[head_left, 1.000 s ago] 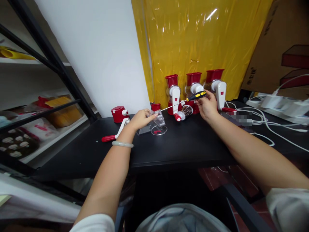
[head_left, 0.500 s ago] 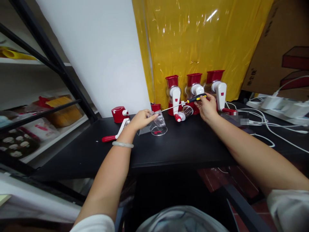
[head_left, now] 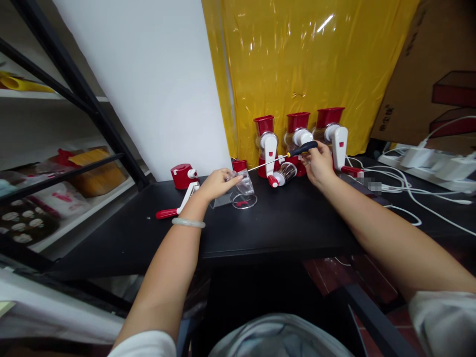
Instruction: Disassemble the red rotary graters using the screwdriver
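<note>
My left hand is closed on a clear plastic grater housing, its round opening near the table top. In my right hand is a screwdriver with a black and yellow handle, gripped at the handle's end. Its thin shaft points left, and the tip reaches the clear housing by my left fingers; the exact contact is hidden. Between the hands, a metal grater drum lies on the table. Left of my left hand sit a red base part and a white crank with a red handle.
Three red and white rotary graters stand along the back of the black table. White cables and a power strip are at the right. A black-framed shelf rises at the left.
The screwdriver handle has turned in my right fingers: its yellow stripe has rolled out of sight and more black shows. My left hand and the clear housing keep their place.
</note>
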### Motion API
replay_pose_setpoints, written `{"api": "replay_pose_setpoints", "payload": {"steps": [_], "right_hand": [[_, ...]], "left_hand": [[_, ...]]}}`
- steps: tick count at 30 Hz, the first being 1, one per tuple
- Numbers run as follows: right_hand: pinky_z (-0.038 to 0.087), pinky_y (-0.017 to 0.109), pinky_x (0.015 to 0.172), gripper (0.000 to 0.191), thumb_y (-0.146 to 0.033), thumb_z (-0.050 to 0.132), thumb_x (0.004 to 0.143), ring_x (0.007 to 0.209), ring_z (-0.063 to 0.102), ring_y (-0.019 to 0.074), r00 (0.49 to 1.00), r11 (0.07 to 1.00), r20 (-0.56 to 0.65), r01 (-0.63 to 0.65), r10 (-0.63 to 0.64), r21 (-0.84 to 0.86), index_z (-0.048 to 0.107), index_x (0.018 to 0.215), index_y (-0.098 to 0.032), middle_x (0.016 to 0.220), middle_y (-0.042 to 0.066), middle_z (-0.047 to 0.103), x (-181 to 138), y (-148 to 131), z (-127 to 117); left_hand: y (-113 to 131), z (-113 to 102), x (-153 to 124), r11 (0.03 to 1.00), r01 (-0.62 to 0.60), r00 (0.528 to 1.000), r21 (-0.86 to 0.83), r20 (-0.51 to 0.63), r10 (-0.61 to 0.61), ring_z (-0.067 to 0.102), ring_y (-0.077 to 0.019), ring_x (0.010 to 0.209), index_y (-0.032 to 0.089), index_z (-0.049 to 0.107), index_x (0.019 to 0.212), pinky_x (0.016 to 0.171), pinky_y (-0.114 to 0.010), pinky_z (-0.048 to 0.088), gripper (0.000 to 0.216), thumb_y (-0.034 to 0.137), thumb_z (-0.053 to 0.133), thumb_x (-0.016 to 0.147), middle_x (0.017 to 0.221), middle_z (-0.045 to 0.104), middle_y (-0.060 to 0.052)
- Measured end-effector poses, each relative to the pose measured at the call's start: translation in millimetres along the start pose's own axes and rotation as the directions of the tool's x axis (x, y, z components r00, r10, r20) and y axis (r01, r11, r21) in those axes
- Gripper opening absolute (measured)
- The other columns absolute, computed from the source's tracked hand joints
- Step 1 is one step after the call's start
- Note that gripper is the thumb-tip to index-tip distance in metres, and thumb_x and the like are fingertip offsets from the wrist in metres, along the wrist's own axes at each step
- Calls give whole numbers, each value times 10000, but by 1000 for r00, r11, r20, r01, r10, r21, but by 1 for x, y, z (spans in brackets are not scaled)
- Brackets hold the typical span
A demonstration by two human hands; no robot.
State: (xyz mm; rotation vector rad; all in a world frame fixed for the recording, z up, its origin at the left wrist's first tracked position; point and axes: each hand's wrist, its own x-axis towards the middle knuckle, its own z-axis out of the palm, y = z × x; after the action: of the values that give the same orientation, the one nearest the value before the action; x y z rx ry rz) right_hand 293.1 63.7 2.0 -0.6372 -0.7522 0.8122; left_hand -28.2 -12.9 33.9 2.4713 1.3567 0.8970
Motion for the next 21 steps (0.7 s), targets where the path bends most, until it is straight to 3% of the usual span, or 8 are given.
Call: {"api": "replay_pose_setpoints", "payload": {"steps": [9, 21], "right_hand": [[456, 161, 490, 455, -84, 595, 678, 657, 644, 80, 1000, 1000, -10, -10, 10, 28, 492, 1069, -292, 869, -57, 635, -2, 0, 1], [512, 210, 558, 346, -166, 628, 697, 709, 624, 94, 999, 999, -22, 40, -39, 9, 471, 986, -274, 900, -43, 614, 4, 3, -3]], "left_hand": [[-1, 1, 1, 1000, -4, 1000, -8, -10, 4, 519, -135, 641, 180, 517, 514, 654, -309, 409, 563, 603, 532, 885, 746, 557, -41], [1, 0, 1, 1000, -14, 1000, -21, 4, 14, 537, -149, 695, 178, 556, 529, 719, -319, 433, 571, 625, 516, 883, 757, 570, -46]]}}
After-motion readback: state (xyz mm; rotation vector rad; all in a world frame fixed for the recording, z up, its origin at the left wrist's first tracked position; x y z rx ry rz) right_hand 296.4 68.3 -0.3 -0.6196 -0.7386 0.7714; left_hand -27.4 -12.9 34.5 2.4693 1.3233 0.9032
